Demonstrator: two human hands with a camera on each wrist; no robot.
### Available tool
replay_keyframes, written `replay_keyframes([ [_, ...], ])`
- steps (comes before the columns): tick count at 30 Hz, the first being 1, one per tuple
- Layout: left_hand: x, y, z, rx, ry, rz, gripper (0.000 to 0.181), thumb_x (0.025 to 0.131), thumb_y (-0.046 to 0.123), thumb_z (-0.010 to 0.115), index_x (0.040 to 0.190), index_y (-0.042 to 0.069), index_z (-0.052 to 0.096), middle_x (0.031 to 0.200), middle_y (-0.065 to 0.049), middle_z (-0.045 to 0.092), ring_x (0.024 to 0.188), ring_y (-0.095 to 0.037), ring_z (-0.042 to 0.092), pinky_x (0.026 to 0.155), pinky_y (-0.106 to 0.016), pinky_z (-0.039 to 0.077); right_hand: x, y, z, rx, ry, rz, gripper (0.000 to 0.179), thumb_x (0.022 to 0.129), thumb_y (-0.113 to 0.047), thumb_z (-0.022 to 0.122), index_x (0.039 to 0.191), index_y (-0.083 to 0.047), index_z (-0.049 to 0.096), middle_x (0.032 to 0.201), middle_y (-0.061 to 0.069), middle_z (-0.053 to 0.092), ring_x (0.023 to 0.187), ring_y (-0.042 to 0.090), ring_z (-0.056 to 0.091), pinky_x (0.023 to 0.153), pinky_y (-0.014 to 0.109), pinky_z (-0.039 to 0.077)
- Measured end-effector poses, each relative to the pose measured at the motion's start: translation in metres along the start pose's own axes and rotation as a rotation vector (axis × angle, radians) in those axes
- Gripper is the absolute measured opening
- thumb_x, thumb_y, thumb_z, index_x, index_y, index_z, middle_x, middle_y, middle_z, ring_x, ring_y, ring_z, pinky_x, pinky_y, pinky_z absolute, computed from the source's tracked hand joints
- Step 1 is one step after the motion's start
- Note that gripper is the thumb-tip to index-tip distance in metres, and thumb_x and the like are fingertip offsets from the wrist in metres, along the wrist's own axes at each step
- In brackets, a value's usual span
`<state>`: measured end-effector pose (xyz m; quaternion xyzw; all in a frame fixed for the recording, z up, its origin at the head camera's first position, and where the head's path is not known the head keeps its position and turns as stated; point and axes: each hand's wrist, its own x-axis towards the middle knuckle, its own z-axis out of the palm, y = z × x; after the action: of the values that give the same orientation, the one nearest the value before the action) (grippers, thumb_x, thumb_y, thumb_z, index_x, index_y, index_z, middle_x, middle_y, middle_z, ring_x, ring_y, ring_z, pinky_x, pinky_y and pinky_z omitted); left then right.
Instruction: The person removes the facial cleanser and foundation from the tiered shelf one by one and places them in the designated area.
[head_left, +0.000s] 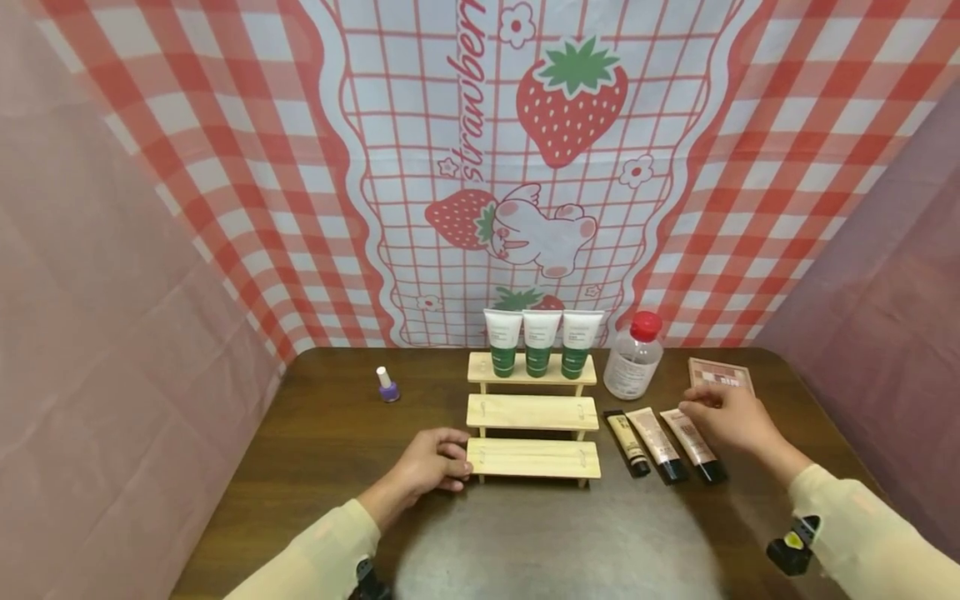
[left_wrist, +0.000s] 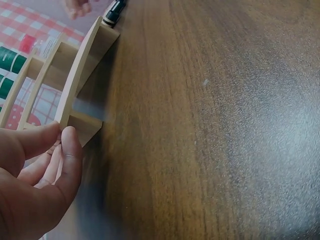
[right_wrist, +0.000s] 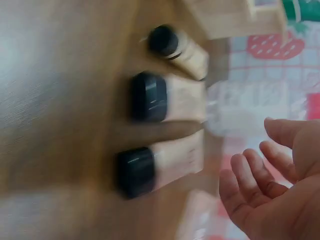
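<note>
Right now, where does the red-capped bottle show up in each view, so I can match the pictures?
Head: the red-capped bottle stands right of centre, right of the wooden rack.
Left wrist: upper left, partly hidden behind the wooden rack.
Right wrist: right of centre, blurred, its cap at the right edge.
Shared landmark: the wooden rack, in all three.
</note>
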<state>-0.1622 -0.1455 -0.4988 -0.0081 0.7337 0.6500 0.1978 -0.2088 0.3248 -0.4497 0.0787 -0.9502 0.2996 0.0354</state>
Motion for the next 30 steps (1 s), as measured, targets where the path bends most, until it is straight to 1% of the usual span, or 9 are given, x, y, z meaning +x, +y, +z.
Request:
replay_keyframes([
  [4, 0.001, 0.001, -0.001, 0.005, -0.007, -0.004, 0.052, 0.086, -0.015, 0.071, 0.134, -0.013, 0.053, 0.096, -0.015, 0.066, 0.073, -0.018, 0.068, 0.061, -0.032, 0.065, 0.013, -0.032, -0.011, 0.040, 0.029, -0.063, 0.029, 0.093, -0.022, 0.076, 0.111, 0.000, 0.074, 0.097, 0.014, 0.075, 0.081, 0.014, 0.063, 0.063, 0.024, 0.054],
  [8, 0.001, 0.002, 0.000, 0.001, -0.014, -0.007, 0.053, 0.085, -0.016, 0.071, 0.135, -0.013, 0.052, 0.097, -0.016, 0.065, 0.074, -0.019, 0.067, 0.062, -0.033, 0.065, 0.024, -0.065, -0.018, 0.144, -0.012, -0.057, 0.036, 0.095, -0.025, 0.075, 0.120, 0.000, 0.070, 0.104, 0.015, 0.074, 0.083, 0.014, 0.065, 0.064, 0.024, 0.058],
  [14, -0.002, 0.003, 0.000, -0.005, -0.016, -0.014, 0.055, 0.086, -0.017, 0.070, 0.136, -0.012, 0.051, 0.100, -0.016, 0.062, 0.075, -0.020, 0.067, 0.063, -0.034, 0.065, 0.038, -0.102, -0.012, 0.308, -0.045, -0.102, 0.039, 0.094, -0.018, 0.077, 0.126, 0.000, 0.066, 0.111, 0.020, 0.072, 0.089, 0.011, 0.068, 0.068, 0.024, 0.060],
  [16, -0.003, 0.003, 0.001, -0.005, -0.016, -0.011, 0.055, 0.086, -0.017, 0.070, 0.137, -0.012, 0.051, 0.101, -0.017, 0.062, 0.075, -0.020, 0.066, 0.063, -0.034, 0.066, 0.041, -0.110, -0.006, 0.325, -0.045, -0.111, 0.042, 0.093, -0.020, 0.078, 0.129, -0.001, 0.065, 0.115, 0.021, 0.071, 0.094, 0.014, 0.069, 0.072, 0.024, 0.060],
  [18, -0.003, 0.003, 0.001, -0.005, -0.018, -0.004, 0.055, 0.087, -0.017, 0.069, 0.138, -0.012, 0.051, 0.102, -0.018, 0.062, 0.075, -0.020, 0.066, 0.063, -0.034, 0.066, 0.044, -0.117, -0.001, 0.338, -0.055, -0.112, 0.046, 0.093, -0.022, 0.078, 0.132, -0.002, 0.064, 0.121, 0.022, 0.069, 0.100, 0.022, 0.069, 0.076, 0.027, 0.061],
  [21, -0.004, 0.002, 0.002, -0.013, -0.020, 0.004, 0.055, 0.087, -0.017, 0.068, 0.139, -0.013, 0.049, 0.103, -0.018, 0.061, 0.075, -0.020, 0.066, 0.063, -0.033, 0.066, 0.048, -0.123, 0.005, 0.339, -0.071, -0.103, 0.050, 0.093, -0.025, 0.078, 0.135, -0.004, 0.061, 0.128, 0.021, 0.066, 0.109, 0.032, 0.068, 0.084, 0.036, 0.063],
  [23, -0.004, 0.002, 0.003, -0.021, -0.020, 0.007, 0.055, 0.088, -0.018, 0.067, 0.139, -0.013, 0.049, 0.103, -0.018, 0.061, 0.075, -0.020, 0.066, 0.064, -0.033, 0.066, 0.050, -0.127, 0.008, 0.342, -0.078, -0.100, 0.051, 0.094, -0.024, 0.078, 0.137, -0.004, 0.059, 0.132, 0.020, 0.064, 0.112, 0.036, 0.068, 0.087, 0.043, 0.063],
  [26, -0.004, 0.001, 0.003, -0.031, -0.017, 0.009, 0.055, 0.087, -0.018, 0.067, 0.139, -0.014, 0.049, 0.102, -0.017, 0.061, 0.074, -0.019, 0.065, 0.064, -0.032, 0.066, 0.052, -0.131, 0.011, 0.350, -0.079, -0.100, 0.051, 0.093, -0.022, 0.078, 0.136, -0.003, 0.058, 0.132, 0.020, 0.064, 0.112, 0.037, 0.068, 0.088, 0.047, 0.063],
  [30, -0.003, 0.000, 0.003, -0.034, -0.012, 0.012, 0.055, 0.087, -0.018, 0.067, 0.139, -0.014, 0.049, 0.101, -0.017, 0.061, 0.074, -0.019, 0.066, 0.064, -0.033, 0.066, 0.054, -0.136, 0.013, 0.365, -0.071, -0.107, 0.045, 0.092, -0.020, 0.079, 0.129, -0.002, 0.061, 0.126, 0.019, 0.066, 0.110, 0.036, 0.069, 0.086, 0.043, 0.064],
])
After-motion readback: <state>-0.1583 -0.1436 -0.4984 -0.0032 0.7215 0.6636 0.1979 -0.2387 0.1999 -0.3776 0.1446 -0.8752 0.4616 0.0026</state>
